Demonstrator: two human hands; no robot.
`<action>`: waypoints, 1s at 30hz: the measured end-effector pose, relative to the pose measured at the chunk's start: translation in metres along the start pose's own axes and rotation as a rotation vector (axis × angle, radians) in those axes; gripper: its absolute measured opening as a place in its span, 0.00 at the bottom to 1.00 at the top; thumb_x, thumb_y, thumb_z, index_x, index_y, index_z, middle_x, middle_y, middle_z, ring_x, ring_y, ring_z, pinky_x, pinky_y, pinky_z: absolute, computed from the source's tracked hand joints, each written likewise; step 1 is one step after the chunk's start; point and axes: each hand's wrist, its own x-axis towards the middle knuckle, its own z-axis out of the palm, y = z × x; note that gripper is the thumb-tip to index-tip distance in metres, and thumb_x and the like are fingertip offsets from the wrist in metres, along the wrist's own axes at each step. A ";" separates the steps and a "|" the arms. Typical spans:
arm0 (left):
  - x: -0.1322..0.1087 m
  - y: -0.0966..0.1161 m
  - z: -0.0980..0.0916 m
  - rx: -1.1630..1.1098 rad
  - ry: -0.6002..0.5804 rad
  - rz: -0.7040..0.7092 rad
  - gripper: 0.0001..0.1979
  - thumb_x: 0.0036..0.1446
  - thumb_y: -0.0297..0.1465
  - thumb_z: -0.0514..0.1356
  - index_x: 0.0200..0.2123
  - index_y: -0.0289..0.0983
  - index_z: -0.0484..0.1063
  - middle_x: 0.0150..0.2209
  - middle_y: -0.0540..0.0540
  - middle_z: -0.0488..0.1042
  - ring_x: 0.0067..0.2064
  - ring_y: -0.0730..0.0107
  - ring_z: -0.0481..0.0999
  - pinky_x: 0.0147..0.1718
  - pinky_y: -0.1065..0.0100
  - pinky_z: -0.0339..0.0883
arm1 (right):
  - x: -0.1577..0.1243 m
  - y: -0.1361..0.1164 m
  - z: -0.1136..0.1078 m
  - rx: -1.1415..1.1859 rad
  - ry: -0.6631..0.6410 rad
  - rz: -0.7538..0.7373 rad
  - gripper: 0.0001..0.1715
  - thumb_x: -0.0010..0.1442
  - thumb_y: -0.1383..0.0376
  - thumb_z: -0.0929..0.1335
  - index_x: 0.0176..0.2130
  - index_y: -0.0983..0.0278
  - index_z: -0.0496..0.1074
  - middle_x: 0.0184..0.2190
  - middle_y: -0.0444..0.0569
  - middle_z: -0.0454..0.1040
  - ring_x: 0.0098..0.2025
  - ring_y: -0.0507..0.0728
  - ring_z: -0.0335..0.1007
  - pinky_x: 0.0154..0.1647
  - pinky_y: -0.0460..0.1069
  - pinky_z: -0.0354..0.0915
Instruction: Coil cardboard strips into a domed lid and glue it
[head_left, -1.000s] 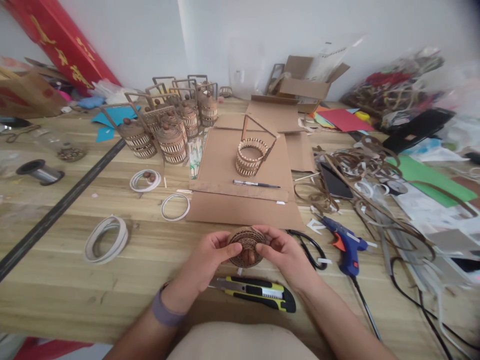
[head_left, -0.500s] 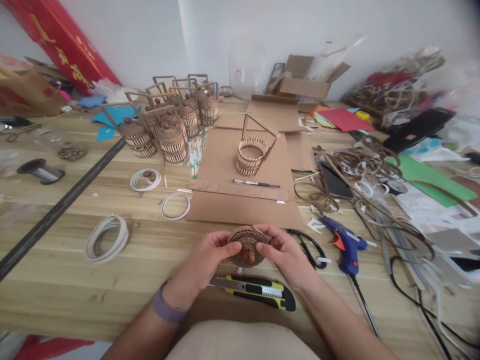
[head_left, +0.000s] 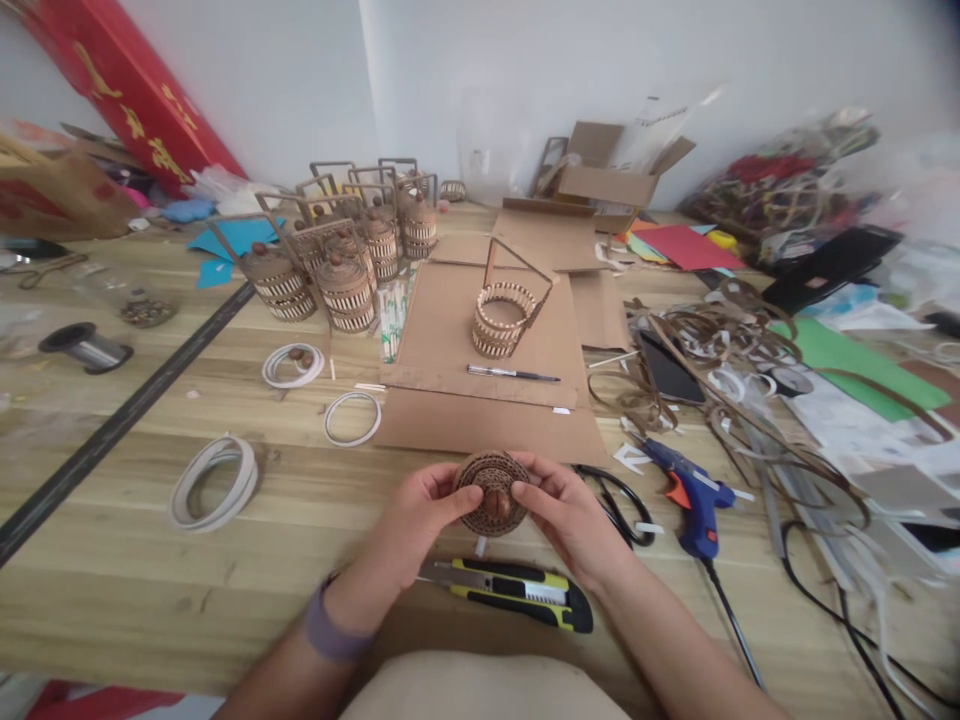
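Note:
Between my two hands is a round brown lid (head_left: pixel 480 470) of coiled corrugated cardboard, with a wooden bead knob (head_left: pixel 497 503) at its centre. My left hand (head_left: pixel 420 510) grips the lid's left edge, thumb on top. On the right edge my right hand (head_left: pixel 562 505) pinches it the same way. Just below lies a yellow and black utility knife (head_left: pixel 517 592), its blade pointing left. Farther off, a small lidless basket (head_left: pixel 499 325) with a tall angular handle stands on a cardboard sheet (head_left: pixel 442 300), behind a pen (head_left: pixel 514 373).
Several lidded baskets (head_left: pixel 349 290) stand at the back left. White paper rolls (head_left: pixel 214 483) lie on the left. To the right are a blue glue gun (head_left: pixel 694 490) with its cord, black-handled scissors (head_left: pixel 619 505), a phone (head_left: pixel 671 365) and tangled brown strips (head_left: pixel 720 330).
The lid has tipped so that its top faces me more fully. Both hands keep their hold on its edges. The view has shifted slightly.

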 end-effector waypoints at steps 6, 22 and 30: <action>-0.012 0.002 -0.002 0.578 0.090 0.459 0.20 0.52 0.34 0.69 0.50 0.45 0.75 0.61 0.41 0.67 0.61 0.52 0.68 0.59 0.51 0.64 | 0.002 -0.002 0.005 0.082 0.023 0.019 0.23 0.47 0.58 0.79 0.43 0.62 0.78 0.39 0.49 0.81 0.40 0.56 0.75 0.46 0.51 0.66; -0.036 0.021 -0.005 0.713 0.258 0.494 0.09 0.54 0.36 0.64 0.39 0.44 0.80 0.56 0.40 0.73 0.57 0.49 0.72 0.57 0.48 0.65 | 0.085 -0.137 -0.003 -1.088 0.539 -0.749 0.31 0.54 0.49 0.69 0.49 0.68 0.71 0.47 0.61 0.74 0.35 0.58 0.71 0.40 0.55 0.66; -0.050 0.024 -0.010 0.704 0.327 0.507 0.10 0.55 0.37 0.64 0.39 0.43 0.79 0.55 0.40 0.74 0.56 0.50 0.73 0.56 0.51 0.66 | 0.106 -0.153 0.011 -1.152 0.411 -0.779 0.15 0.55 0.54 0.66 0.27 0.62 0.70 0.22 0.47 0.72 0.27 0.57 0.67 0.31 0.51 0.59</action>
